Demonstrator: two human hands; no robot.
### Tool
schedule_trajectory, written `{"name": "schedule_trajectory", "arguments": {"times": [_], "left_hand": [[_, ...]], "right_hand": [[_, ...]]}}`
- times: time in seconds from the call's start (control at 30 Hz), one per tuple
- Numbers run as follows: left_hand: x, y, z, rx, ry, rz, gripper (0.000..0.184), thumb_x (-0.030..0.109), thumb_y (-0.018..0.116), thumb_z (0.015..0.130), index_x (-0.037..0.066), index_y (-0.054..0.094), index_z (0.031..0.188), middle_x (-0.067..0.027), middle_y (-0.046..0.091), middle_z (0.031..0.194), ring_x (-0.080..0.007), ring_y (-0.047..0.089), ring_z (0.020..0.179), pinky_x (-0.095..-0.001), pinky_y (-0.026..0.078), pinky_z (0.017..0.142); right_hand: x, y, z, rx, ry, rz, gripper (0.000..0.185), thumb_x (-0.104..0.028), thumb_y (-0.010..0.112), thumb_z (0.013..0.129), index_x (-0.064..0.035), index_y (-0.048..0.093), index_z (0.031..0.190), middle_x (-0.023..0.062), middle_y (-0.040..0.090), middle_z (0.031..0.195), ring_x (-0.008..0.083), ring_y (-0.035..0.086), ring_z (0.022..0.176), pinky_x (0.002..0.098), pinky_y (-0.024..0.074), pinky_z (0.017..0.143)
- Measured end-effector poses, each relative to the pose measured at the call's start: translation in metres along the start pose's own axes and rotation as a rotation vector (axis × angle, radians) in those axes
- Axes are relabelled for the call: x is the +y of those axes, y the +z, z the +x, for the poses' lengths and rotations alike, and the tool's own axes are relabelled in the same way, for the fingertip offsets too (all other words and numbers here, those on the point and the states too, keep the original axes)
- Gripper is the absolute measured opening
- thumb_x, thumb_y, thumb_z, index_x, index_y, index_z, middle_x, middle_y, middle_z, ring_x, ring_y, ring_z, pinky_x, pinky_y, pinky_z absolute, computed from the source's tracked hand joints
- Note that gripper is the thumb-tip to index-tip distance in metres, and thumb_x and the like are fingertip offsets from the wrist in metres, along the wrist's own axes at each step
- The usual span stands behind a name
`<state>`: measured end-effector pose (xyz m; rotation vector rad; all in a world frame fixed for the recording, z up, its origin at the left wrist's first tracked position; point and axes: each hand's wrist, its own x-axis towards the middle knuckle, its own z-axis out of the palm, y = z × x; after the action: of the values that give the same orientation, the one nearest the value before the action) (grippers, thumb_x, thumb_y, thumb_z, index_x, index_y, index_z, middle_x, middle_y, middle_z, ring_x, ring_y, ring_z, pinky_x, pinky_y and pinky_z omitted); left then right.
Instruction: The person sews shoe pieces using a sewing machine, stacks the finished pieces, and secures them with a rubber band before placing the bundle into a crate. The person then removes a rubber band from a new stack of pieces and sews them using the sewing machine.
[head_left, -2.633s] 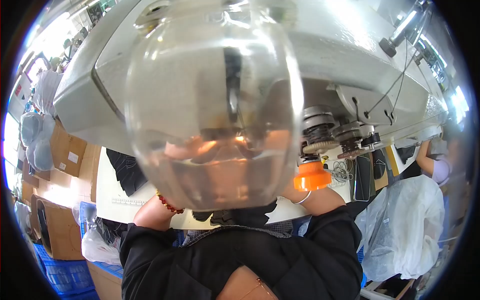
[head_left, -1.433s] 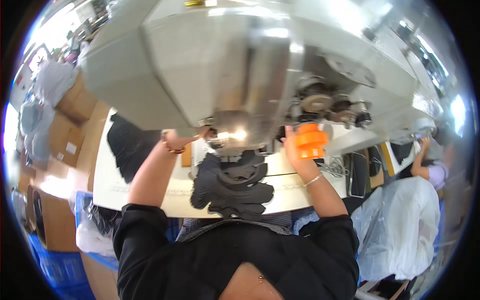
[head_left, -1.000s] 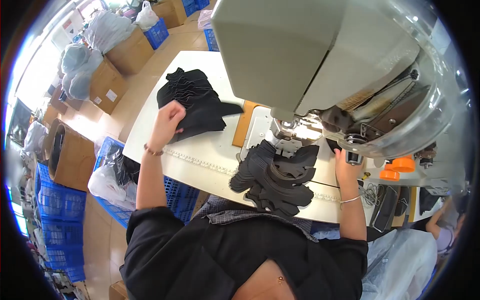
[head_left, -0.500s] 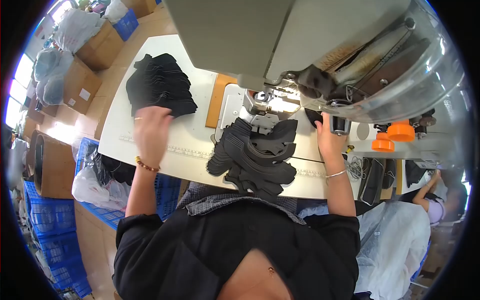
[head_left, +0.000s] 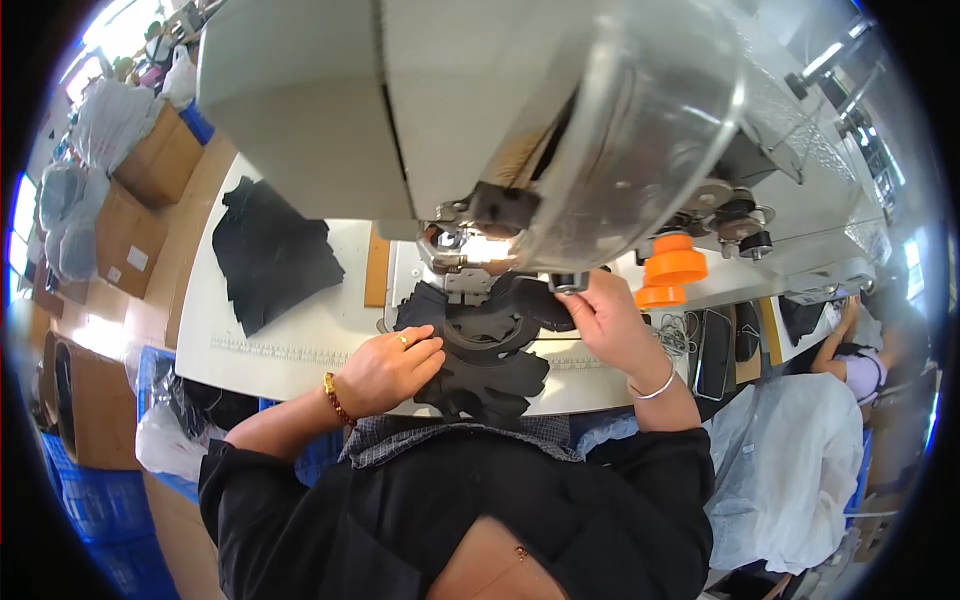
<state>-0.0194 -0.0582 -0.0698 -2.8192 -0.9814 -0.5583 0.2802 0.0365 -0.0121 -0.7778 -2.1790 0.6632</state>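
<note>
A pile of curved black fabric pieces [head_left: 480, 385] lies on the table in front of the sewing machine [head_left: 455, 245]. My left hand [head_left: 390, 368] is at the left side of this pile, its fingers bent and closed on the edge of a black piece. On the other side, my right hand [head_left: 608, 318] pinches a dark fabric piece [head_left: 535, 302] between thumb and fingers, just below the machine head. The fingertips of my right hand are partly hidden by the machine. A second stack of black fabric pieces [head_left: 275, 260] rests on the left of the table.
The machine's clear cover and orange knobs [head_left: 675, 260] hang over the right side. A ruler strip [head_left: 270, 350] runs along the white table [head_left: 205, 325]. Blue crates, cardboard boxes [head_left: 95, 405] and plastic-wrapped goods [head_left: 790, 470] surround it. Another person [head_left: 855, 365] sits at far right.
My left hand has moved from the left stack to the front pile. My right hand has come inward with a dark fabric piece. The view has shifted, with the machine now further left.
</note>
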Motion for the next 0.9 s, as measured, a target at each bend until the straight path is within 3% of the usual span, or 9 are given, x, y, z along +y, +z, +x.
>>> {"name": "schedule_trajectory", "arguments": {"times": [0.13, 0.27, 0.37, 0.4, 0.47, 0.63, 0.73, 0.77, 0.9], "left_hand": [[0.001, -0.018, 0.016, 0.015, -0.002, 0.018, 0.031, 0.012, 0.062, 0.074, 0.000, 0.067, 0.102, -0.0083, 0.068, 0.102, -0.0262, 0.066, 0.098, -0.0348, 0.056, 0.075], [0.001, -0.062, 0.046, 0.296, 0.057, 0.213, 0.032, 0.007, 0.067, 0.067, 0.001, 0.071, 0.098, -0.0062, 0.066, 0.096, -0.0189, 0.062, 0.085, -0.0271, 0.051, 0.061], [-0.004, -0.069, 0.062, 0.554, 0.069, 0.324, 0.027, 0.002, 0.073, 0.064, 0.004, 0.074, 0.091, -0.0093, 0.067, 0.096, -0.0211, 0.063, 0.078, -0.0267, 0.051, 0.058], [-0.004, -0.069, 0.067, 0.550, 0.077, 0.325, 0.027, 0.002, 0.073, 0.064, 0.004, 0.074, 0.091, -0.0093, 0.067, 0.096, -0.0211, 0.063, 0.078, -0.0267, 0.051, 0.058], [-0.004, -0.068, 0.074, 0.555, -0.048, 0.331, 0.025, -0.002, 0.076, 0.063, 0.004, 0.073, 0.088, -0.0079, 0.068, 0.089, -0.0199, 0.065, 0.080, -0.0276, 0.052, 0.060], [-0.009, -0.058, 0.077, 0.483, -0.136, 0.200, 0.031, -0.001, 0.072, 0.069, 0.003, 0.070, 0.100, -0.0124, 0.067, 0.098, -0.0306, 0.067, 0.084, -0.0347, 0.053, 0.069], [-0.014, -0.046, 0.072, 0.522, -0.159, 0.205, 0.014, 0.003, 0.070, 0.077, 0.006, 0.068, 0.090, -0.0051, 0.065, 0.088, -0.0251, 0.062, 0.073, -0.0370, 0.051, 0.061], [-0.014, -0.044, 0.069, 0.521, -0.156, 0.205, 0.014, 0.003, 0.070, 0.077, 0.006, 0.068, 0.090, -0.0051, 0.065, 0.088, -0.0251, 0.062, 0.073, -0.0370, 0.051, 0.061], [-0.014, -0.044, 0.052, 0.237, -0.353, 0.042, 0.021, 0.012, 0.069, 0.084, 0.007, 0.064, 0.104, -0.0050, 0.062, 0.106, -0.0263, 0.061, 0.092, -0.0367, 0.050, 0.079]], "right_hand": [[-0.021, 0.003, 0.015, -0.105, -0.071, -0.056, 0.007, -0.006, 0.059, 0.088, -0.0002, 0.061, 0.092, 0.0174, 0.056, 0.073, 0.0371, 0.053, 0.069, 0.0412, 0.0407, 0.061], [-0.015, 0.009, 0.028, -0.086, 0.003, 0.019, 0.006, -0.005, 0.058, 0.084, 0.0010, 0.060, 0.082, 0.0171, 0.056, 0.071, 0.0354, 0.052, 0.066, 0.0416, 0.0393, 0.060], [-0.024, 0.014, 0.028, 0.078, -0.067, -0.277, 0.013, -0.003, 0.061, 0.074, -0.0011, 0.053, 0.065, 0.0148, 0.054, 0.067, 0.0292, 0.049, 0.062, 0.0394, 0.0377, 0.056], [-0.022, 0.015, 0.030, 0.086, -0.064, -0.275, 0.013, -0.003, 0.061, 0.074, -0.0011, 0.053, 0.065, 0.0148, 0.054, 0.067, 0.0292, 0.049, 0.062, 0.0394, 0.0377, 0.056], [-0.017, 0.018, 0.032, 0.043, -0.109, -0.242, 0.009, -0.024, 0.067, 0.077, -0.0154, 0.069, 0.076, 0.0073, 0.054, 0.060, 0.0325, 0.051, 0.055, 0.0417, 0.0352, 0.053], [0.000, 0.026, 0.033, 0.025, -0.196, -0.284, 0.025, -0.023, 0.072, 0.075, -0.0067, 0.061, 0.060, 0.0132, 0.052, 0.056, 0.0355, 0.051, 0.052, 0.0443, 0.0366, 0.048], [0.008, 0.031, 0.032, -0.087, -0.039, -0.343, 0.032, -0.023, 0.073, 0.075, -0.0021, 0.057, 0.057, 0.0150, 0.052, 0.055, 0.0379, 0.052, 0.053, 0.0452, 0.0395, 0.050], [-0.007, 0.026, 0.037, 0.023, -0.048, -0.228, 0.034, -0.023, 0.076, 0.072, 0.0004, 0.057, 0.057, 0.0160, 0.051, 0.054, 0.0398, 0.053, 0.054, 0.0454, 0.0414, 0.051], [0.019, 0.042, 0.033, 0.049, -0.048, -0.219, 0.033, -0.023, 0.079, 0.069, 0.0008, 0.059, 0.058, 0.0164, 0.052, 0.057, 0.0388, 0.055, 0.057, 0.0447, 0.0424, 0.052]]}}
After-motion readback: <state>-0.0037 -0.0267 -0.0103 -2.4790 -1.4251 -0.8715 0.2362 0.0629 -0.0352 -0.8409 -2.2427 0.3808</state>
